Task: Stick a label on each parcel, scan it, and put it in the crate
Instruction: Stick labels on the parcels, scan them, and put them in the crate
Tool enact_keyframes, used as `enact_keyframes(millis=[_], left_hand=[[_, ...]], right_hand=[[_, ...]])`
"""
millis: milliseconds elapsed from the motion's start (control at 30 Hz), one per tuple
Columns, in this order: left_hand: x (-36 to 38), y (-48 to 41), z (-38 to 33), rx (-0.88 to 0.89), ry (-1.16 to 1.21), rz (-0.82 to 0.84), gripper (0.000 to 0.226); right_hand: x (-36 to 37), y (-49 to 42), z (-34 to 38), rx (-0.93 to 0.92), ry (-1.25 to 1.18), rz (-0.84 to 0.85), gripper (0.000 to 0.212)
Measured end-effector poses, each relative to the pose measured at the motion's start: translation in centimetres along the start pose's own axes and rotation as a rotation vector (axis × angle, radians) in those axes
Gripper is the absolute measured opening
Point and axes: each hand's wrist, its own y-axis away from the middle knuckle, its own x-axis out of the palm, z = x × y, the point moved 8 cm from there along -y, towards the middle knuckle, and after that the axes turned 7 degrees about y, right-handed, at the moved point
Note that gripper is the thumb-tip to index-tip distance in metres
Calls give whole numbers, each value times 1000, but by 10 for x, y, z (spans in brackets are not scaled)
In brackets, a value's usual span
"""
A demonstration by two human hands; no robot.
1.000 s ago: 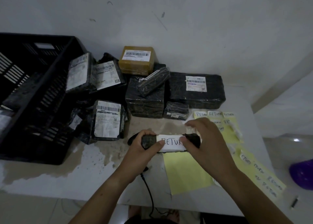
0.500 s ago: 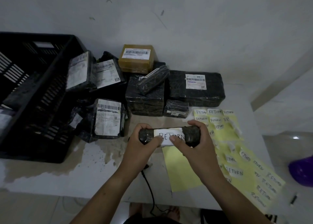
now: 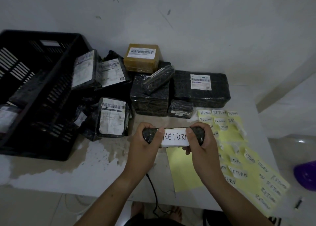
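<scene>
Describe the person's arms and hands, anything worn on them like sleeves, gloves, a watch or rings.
Both bare. The left hand and right hand wear no gloves, and no rings show. The left forearm and right forearm carry no sleeve, watch or bracelet down to the frame's edge. Light is dim, so fine marks cannot be told.

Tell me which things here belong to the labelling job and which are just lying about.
Job: black parcel gripped by left hand and right hand, RETURN label, yellow label sheets, parcel pile, black crate.
Lying about: purple object, small dark stick.
</scene>
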Motion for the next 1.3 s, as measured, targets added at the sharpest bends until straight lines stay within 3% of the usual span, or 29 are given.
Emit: enact_keyframes(millis=[200, 333, 533, 667, 800, 900, 1000, 1300], left_hand=[[-5, -8, 11, -97, -36, 105, 49], [-7, -12, 9, -121, -13, 160, 44], [-8, -11, 8, -152, -38, 245, 47], [-8, -12, -5, 53, -125, 246, 50], [1, -9, -22, 253, -235, 338, 25], [6, -9, -25, 176, -158, 386, 15], [7, -12, -29, 149, -137, 386, 23], [9, -15, -29, 98, -170, 486, 34]], right_hand=[[5, -3, -4, 52, -15, 113, 49], [6, -4, -8, 84, -83, 167, 35], [6, -3, -10, 115, -107, 218, 32], [-5, -9, -11, 114, 8, 183, 27], [-9, -10, -3, 63, -8, 157, 35], [-12, -12, 13, -103, 86, 149, 49], [-8, -10, 31, -316, 248, 192, 35], [-14, -18, 26, -339, 302, 181, 18]])
